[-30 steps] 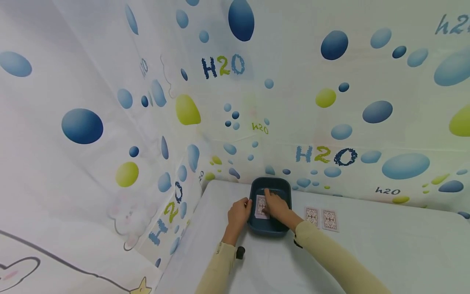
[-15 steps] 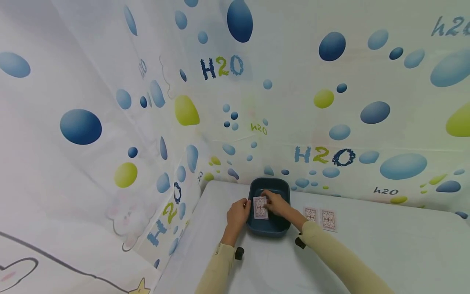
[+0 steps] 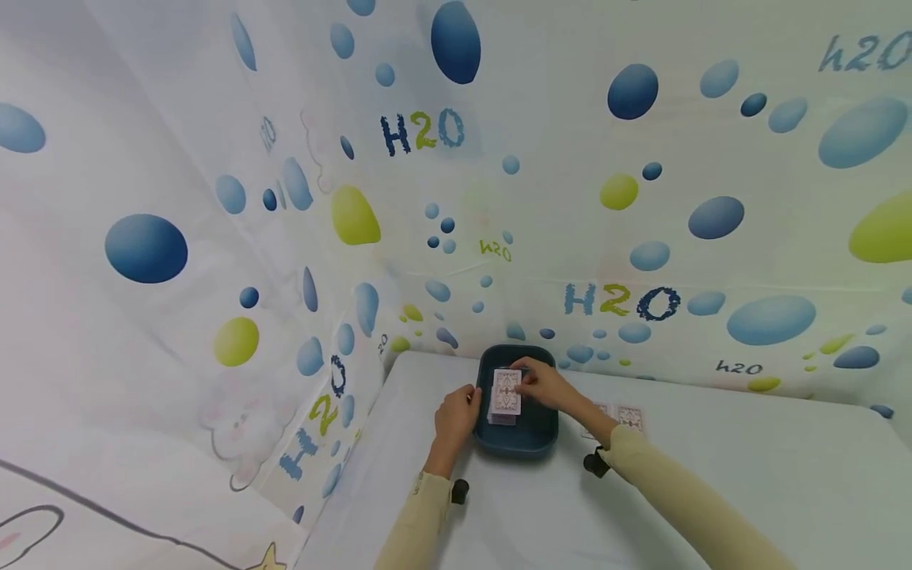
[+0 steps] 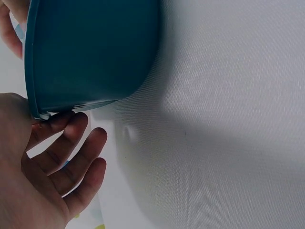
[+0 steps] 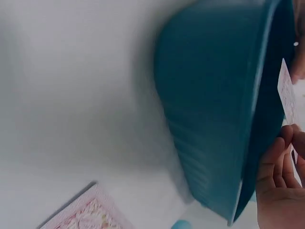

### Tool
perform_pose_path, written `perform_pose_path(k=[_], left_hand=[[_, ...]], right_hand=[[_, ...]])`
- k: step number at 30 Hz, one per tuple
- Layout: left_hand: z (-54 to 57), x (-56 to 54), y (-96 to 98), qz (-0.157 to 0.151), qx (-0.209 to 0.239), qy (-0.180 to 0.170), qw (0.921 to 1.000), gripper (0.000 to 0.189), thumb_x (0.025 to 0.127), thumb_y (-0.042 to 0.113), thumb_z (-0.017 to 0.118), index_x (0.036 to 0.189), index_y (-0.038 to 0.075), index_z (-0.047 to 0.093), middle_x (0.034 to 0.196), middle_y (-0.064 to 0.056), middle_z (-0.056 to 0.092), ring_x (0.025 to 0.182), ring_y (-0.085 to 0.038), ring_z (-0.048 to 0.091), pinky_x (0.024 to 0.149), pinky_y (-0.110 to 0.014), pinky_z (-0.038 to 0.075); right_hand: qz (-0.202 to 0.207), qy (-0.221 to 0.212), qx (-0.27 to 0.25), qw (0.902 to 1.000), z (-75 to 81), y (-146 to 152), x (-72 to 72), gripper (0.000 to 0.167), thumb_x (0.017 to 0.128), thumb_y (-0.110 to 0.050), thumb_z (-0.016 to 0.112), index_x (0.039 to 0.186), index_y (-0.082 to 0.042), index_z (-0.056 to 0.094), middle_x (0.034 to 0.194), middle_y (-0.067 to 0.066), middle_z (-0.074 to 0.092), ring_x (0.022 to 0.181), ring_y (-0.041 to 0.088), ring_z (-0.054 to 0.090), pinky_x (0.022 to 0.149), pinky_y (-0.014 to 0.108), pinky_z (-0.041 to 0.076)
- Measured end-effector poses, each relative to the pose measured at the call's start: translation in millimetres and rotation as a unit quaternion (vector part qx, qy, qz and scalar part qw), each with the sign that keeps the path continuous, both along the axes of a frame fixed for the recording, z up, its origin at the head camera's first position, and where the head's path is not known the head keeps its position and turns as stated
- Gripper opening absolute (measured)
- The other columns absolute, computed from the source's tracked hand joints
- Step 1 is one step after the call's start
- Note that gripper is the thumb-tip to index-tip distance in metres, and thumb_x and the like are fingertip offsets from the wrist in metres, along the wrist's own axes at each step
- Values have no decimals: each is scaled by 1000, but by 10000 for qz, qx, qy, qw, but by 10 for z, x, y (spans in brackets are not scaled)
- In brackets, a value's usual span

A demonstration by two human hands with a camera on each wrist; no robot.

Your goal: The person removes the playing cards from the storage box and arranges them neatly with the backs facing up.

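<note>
A playing card [image 3: 507, 389] with a red-patterned back is pinched by my right hand [image 3: 547, 386], above a pile of cards [image 3: 502, 420] in a dark teal plastic tub [image 3: 516, 451]. In the right wrist view the card [image 5: 286, 90] is tilted near the tub's opening, between thumb and fingertips. My left hand [image 3: 454, 416] grips the tub's left rim. From the left wrist view, the left fingers [image 4: 78, 157] curl beneath the rim against the outer wall, while the thumb is hidden.
Two patterned card stacks lie on the white tabletop [image 3: 748, 475] right of the tub; the right stack [image 3: 630, 416] is partly covered by my forearm, like the other. A printed cloth wall [image 3: 541, 229] rises behind the tub. Small black devices [image 3: 460, 492] sit at both wrists.
My right hand has lifted a card off the pile in the tub, raising it slightly up and away. The left hand stays on the rim. The head view has shifted a little.
</note>
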State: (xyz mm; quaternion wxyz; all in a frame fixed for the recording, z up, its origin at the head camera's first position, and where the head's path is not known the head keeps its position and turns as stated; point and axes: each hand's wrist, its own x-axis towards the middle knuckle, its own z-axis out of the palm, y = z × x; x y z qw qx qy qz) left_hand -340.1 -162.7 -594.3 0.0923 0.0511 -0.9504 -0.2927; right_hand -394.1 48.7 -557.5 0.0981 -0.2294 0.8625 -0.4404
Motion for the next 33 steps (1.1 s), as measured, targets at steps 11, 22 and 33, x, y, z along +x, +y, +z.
perform_pose_path(k=[11, 22, 33], left_hand=[[6, 36, -20, 71, 20, 241, 9997, 29, 102, 29, 57, 81, 11, 64, 71, -4, 63, 57, -15, 51, 50, -31, 37], [-6, 26, -3, 99, 24, 192, 9998, 29, 103, 30, 56, 82, 11, 64, 72, -4, 64, 59, -17, 51, 52, -32, 37], [14, 16, 45, 38, 13, 105, 9999, 28, 103, 29, 55, 84, 11, 64, 75, -5, 65, 60, -18, 52, 53, -33, 38]], right_hand=[[409, -242, -344, 9983, 77, 575, 85, 43, 96, -19, 68, 135, -9, 54, 88, 7, 68, 77, 21, 62, 66, 31, 51], [-151, -393, -251, 9988, -38, 1606, 186, 48, 98, -21, 66, 141, -8, 49, 99, 14, 68, 86, 30, 60, 71, 39, 51], [-727, -730, 283, 9943, -411, 2654, 364, 43, 100, -14, 61, 138, 0, 47, 90, 10, 61, 78, 17, 55, 67, 33, 51]])
